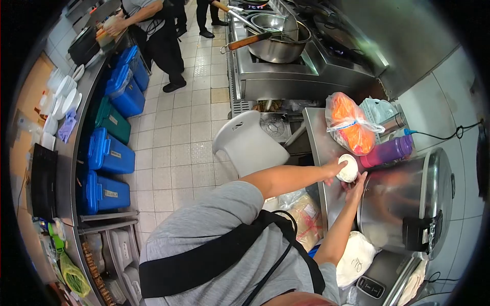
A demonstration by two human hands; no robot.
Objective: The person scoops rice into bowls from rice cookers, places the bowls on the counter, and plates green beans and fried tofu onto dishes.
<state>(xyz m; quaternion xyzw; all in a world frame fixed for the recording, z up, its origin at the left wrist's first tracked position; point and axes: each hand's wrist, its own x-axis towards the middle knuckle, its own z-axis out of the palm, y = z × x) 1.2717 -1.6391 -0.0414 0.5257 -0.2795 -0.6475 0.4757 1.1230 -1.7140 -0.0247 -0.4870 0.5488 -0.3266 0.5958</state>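
Note:
A small round white bowl (349, 174) with white contents, perhaps rice, is held over the steel counter (334, 199). My left hand (334, 170) grips its near left side, with the thumb over the rim. From the lower right, the fingers of my right hand (355, 188) are closed against the bowl's edge. Beside my right hand stands a large steel pot or cooker (393, 199) with a dark latch. Just beyond the bowl lies a purple and pink bottle (387, 151). A clear plastic bag of orange items (348, 122) rests behind it.
A white plastic chair (250, 148) stands left of the counter. Stoves carry a large metal pot (279, 48) with wooden-handled strainers. Blue bins (111, 153) line the opposite counter, where another person (158, 41) works. A filled bag (302, 217) sits below my arms.

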